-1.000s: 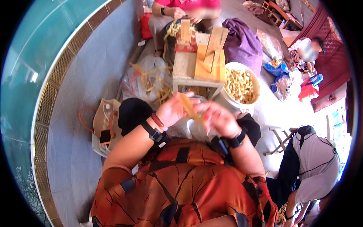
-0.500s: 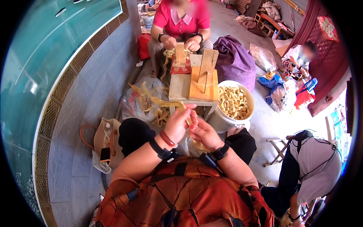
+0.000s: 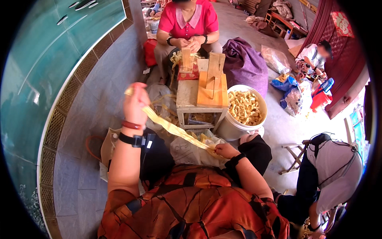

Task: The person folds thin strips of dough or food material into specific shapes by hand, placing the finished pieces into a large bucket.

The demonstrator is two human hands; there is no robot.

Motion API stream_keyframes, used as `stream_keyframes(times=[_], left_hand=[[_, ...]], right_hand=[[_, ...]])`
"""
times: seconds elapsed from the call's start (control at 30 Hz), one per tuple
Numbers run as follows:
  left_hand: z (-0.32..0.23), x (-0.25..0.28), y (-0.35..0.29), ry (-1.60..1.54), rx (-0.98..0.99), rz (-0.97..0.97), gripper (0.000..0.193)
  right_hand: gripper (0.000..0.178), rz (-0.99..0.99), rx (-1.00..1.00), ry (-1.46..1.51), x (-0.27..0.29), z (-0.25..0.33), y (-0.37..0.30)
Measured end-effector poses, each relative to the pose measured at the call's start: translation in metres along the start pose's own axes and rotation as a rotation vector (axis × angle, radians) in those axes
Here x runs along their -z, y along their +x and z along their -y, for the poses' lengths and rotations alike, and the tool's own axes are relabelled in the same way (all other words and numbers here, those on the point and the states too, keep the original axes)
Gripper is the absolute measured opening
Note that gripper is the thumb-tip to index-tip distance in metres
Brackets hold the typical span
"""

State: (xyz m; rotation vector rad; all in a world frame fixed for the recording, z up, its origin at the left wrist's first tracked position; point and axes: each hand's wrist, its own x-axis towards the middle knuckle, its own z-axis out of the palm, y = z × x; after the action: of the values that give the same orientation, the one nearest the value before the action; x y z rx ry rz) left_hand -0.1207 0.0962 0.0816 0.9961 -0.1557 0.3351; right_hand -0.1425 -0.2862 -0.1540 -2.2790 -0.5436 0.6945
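Long, flat, pale-yellow pliable strip (image 3: 175, 129) slants nearly straight between hands, above whitish plastic bag (image 3: 181, 150). Hands close together half second ago, now well apart; strip appears drawn out to length, bunching mostly gone. Left hand (image 3: 135, 105) raised, blurred, fingers closed round upper end. Right hand (image 3: 226, 151) low, pinching lower end. Beyond: small pale wooden table (image 3: 190, 95); right of it, white plastic bucket (image 3: 234, 128) holding yellowish curled pieces (image 3: 246, 107).

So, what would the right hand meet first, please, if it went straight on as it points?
Beyond the yellowish strip it holds, the right hand would probably meet the whitish plastic bag, though depth is unclear.
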Motion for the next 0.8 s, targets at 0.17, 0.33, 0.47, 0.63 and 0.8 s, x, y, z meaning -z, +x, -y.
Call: stream_keyframes(times=[0.17, 0.33, 0.47, 0.63, 0.8], left_hand=[[0.077, -0.014, -0.069, 0.744, 0.478, 0.661, 0.011], [0.111, -0.051, -0.118, 0.999, 0.526, 0.891, 0.016], [0.12, -0.041, -0.133, 0.636, 0.474, 0.789, 0.017], [0.1, -0.043, -0.129, 0.932, 0.163, 0.754, 0.013], [0.115, -0.04, -0.119, 1.033, 0.128, 0.904, 0.013]], right_hand=[[0.036, -0.217, 0.288, 0.454, 0.02, 0.13, -0.022], [0.022, -0.472, 0.744, -0.11, 0.036, 0.179, -0.048], [0.016, -0.5, 0.745, -0.23, 0.038, 0.176, -0.057], [0.014, -0.551, 0.61, -0.041, 0.038, 0.161, -0.059], [0.015, -0.512, 0.642, 0.064, 0.045, 0.17, -0.062]])
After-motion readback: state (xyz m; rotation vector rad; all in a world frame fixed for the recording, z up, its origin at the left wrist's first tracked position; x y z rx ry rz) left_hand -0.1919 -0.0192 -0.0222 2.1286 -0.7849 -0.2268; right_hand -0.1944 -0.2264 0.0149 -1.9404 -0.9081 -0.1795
